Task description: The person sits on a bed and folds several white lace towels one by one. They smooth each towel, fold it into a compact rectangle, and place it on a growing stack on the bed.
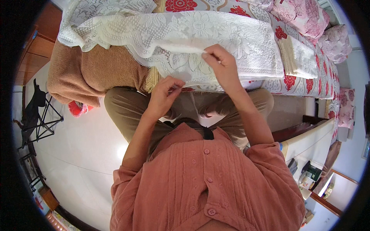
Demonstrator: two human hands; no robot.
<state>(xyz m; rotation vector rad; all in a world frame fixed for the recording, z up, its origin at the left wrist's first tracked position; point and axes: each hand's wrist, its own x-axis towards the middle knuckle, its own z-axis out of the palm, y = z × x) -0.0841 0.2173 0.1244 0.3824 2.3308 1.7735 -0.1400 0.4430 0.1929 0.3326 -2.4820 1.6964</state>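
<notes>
Left hand (166, 89) pinches the lower edge of the white lace cloth (200, 34); right hand (221, 63) grips a fold higher up; cloth lies across the floral-covered bed (327, 82), beside a brown blanket (96, 73)

Light: bright, even daylight across both hands.
Glare: pale sheen on the white floor tiles (83, 154) below the left hand (163, 96).
Distortion: strong fisheye bending, black corners.
Focus: sharp centre, softer rim.
</notes>
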